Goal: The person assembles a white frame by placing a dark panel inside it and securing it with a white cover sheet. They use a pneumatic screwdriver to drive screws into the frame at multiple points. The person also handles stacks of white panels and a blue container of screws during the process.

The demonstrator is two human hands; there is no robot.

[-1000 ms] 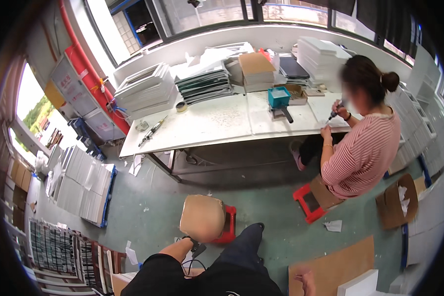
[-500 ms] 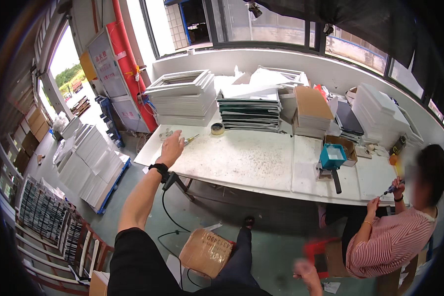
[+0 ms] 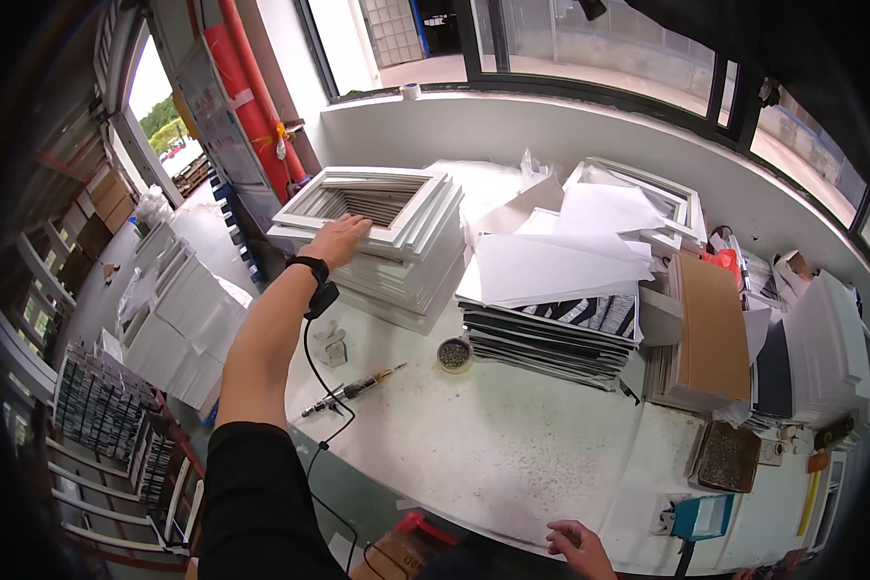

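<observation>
A stack of white rectangular frames (image 3: 406, 280) stands at the back left of the white table (image 3: 541, 454). Over the near edge of the top frame (image 3: 304, 220) lies my left hand (image 3: 343, 240), fingers together and curled over the rim, thumb hidden. A silver screwdriver-like tool (image 3: 353, 391) with a thin tip rests on the table below the stack. Beside it sits a round container (image 3: 454, 355) of small dark pieces. My right hand (image 3: 580, 549) hovers at the front table edge, holding nothing, with its fingers loosely apart.
White sheets (image 3: 561, 266) cover a stack of dark-patterned panels (image 3: 551, 338) at the back. Brown boards (image 3: 710, 329) stand farther right, near a tray of small parts (image 3: 730, 454) and a teal holder (image 3: 703, 517). A black cord (image 3: 311, 464) hangs from my left wrist.
My left hand has moved from above the tool to the top frame of the stack. My right hand has come up to the table edge. The view has shifted closer; the co-worker has left it.
</observation>
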